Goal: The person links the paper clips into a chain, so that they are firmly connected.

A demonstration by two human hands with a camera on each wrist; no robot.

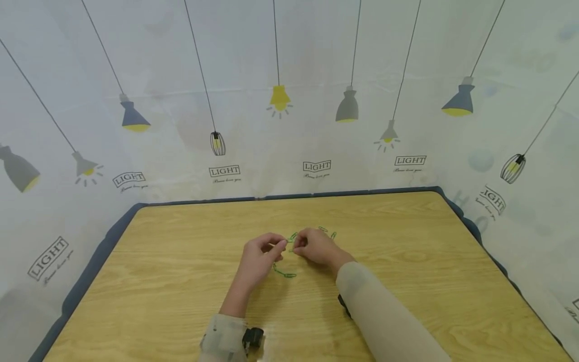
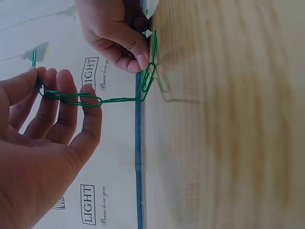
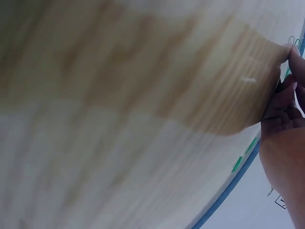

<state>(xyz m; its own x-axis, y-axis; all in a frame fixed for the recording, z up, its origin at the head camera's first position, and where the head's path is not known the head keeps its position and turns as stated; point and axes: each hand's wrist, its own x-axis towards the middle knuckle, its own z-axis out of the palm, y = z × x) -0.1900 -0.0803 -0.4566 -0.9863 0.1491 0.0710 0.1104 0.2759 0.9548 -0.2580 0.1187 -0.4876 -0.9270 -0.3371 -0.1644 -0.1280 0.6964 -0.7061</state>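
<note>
My left hand (image 1: 259, 259) pinches a green paper clip between thumb and forefinger. From that clip a chain of linked green paper clips (image 2: 86, 99) runs across the other fingers and down to the tabletop. Close by on the right, my right hand (image 1: 316, 246) is low over the table with its thumb and forefinger together. A bit of green paper clip (image 1: 291, 249) shows at its fingertips, mostly covered by them. In the right wrist view, only part of the right hand (image 3: 286, 102) appears at the edge.
Two loose green paper clips (image 1: 333, 235) lie beyond the right hand on the wooden table (image 1: 181, 281). Behind the table's dark blue edge (image 1: 289, 196) hangs a pale sheet (image 1: 307, 136) printed with lamps. Each sleeve has a dark device (image 1: 253, 338) at the wrist.
</note>
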